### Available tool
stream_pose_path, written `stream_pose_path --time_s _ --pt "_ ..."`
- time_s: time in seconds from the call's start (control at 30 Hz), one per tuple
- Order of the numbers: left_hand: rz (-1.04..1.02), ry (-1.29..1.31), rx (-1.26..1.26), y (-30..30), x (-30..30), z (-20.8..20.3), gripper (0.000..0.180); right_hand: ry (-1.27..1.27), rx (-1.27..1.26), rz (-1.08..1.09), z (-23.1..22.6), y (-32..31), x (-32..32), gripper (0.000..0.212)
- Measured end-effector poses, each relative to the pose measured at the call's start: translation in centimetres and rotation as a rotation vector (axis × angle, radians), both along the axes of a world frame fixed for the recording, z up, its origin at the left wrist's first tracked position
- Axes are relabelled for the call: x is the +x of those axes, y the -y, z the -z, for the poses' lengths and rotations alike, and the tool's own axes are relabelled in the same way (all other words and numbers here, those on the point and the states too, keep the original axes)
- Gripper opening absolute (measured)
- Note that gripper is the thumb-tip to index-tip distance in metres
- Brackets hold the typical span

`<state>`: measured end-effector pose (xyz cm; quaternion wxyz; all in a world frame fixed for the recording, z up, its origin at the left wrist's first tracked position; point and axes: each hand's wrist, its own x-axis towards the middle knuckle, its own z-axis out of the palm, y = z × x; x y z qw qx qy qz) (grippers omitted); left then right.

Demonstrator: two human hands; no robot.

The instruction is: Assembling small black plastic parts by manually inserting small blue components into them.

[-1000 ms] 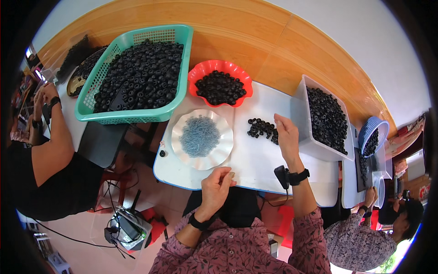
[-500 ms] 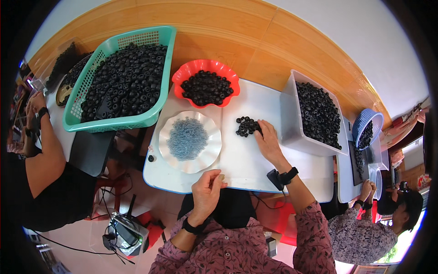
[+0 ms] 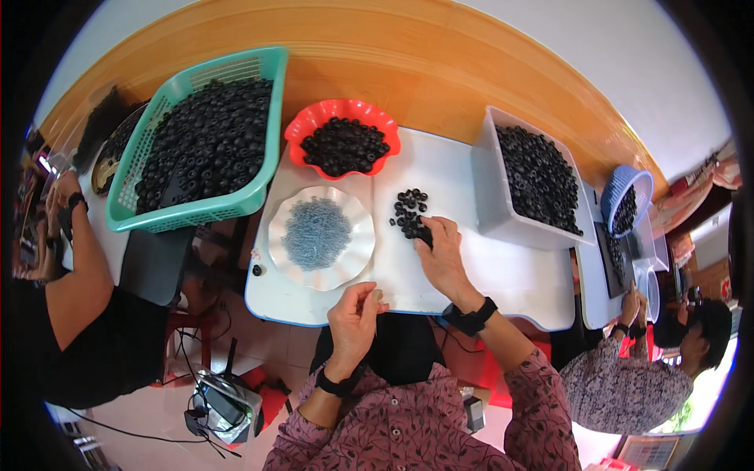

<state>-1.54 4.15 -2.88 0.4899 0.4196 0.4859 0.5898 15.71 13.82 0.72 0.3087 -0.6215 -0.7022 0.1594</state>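
Note:
Near the front table edge my left hand is closed in a pinch; what small thing sits at its fingertips I cannot make out. My right hand reaches onto the table, thumb and fingers curled around black ring-shaped pieces at the near side of a small loose pile. Left of that pile, a white wavy-edged plate carries many tiny clear bluish pieces. Behind the plate stands a red scalloped bowl of black pieces.
A green basket heaped with black rings stands at the left, a grey-white bin of similar pieces at the right. One black piece lies near the table's left edge. Co-workers sit on both sides; a blue basket stands farther right.
My right hand has come nearer to me and slightly left, and the loose black pieces are spread out more. My left hand stays pinched in nearly the same place. The view has shifted slightly.

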Motion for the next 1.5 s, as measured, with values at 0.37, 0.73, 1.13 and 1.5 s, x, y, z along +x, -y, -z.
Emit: stream_pose_path --time_s 0.37,0.73,1.13,1.5 --pt "0.02 0.059 -0.027 -0.2 0.1 0.1 0.017 -0.098 0.179 0.321 2.5 1.6 -5.4 0.05" --pt "0.087 -0.011 0.045 -0.5 0.5 0.3 0.021 -0.152 0.313 0.377 1.7 3.1 -6.0 0.052" --pt "0.02 0.012 0.043 0.3 0.2 0.3 0.016 -0.263 0.444 0.285 4.6 2.3 -5.3 0.053" --pt "-0.174 -0.179 0.112 0.1 1.2 0.0 0.011 -0.89 0.239 0.235 5.2 1.8 -1.5 0.037"
